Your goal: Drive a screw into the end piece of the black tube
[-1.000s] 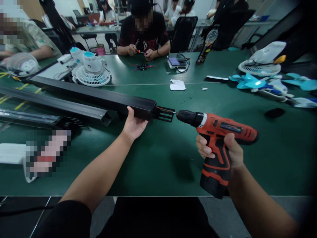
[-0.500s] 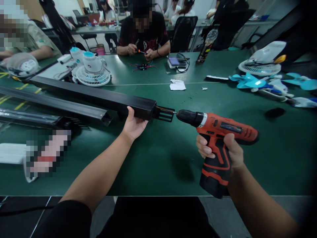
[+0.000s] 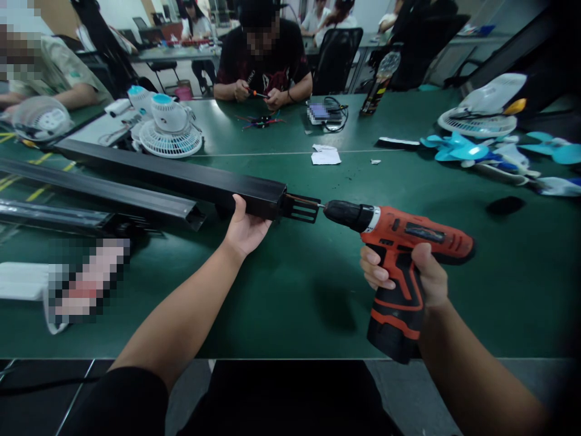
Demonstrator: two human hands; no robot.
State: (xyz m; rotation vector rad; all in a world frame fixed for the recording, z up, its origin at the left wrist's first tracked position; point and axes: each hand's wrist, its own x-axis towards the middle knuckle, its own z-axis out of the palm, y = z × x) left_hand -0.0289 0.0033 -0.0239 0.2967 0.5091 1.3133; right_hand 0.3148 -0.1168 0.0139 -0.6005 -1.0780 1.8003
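Note:
My right hand (image 3: 403,272) is wrapped round the grip of a red and black cordless drill (image 3: 399,233), held above the table. Its chuck points left, and the thin bit meets or nearly meets the outer end of a slotted black bracket (image 3: 303,209). That bracket sticks out of the end of a long black square tube (image 3: 204,184). Beneath the near end of the tube, my left hand (image 3: 247,227) grips it with the thumb up along its side; the other fingers are mostly hidden under it.
Two more dark metal profiles (image 3: 149,194) lie at the left. White fan parts (image 3: 170,133) stand behind the tube, and blue fan blades (image 3: 458,148) lie at the right. Across the green table (image 3: 272,303), a person (image 3: 263,60) holds a screwdriver. A bottle (image 3: 379,85) stands near the far edge.

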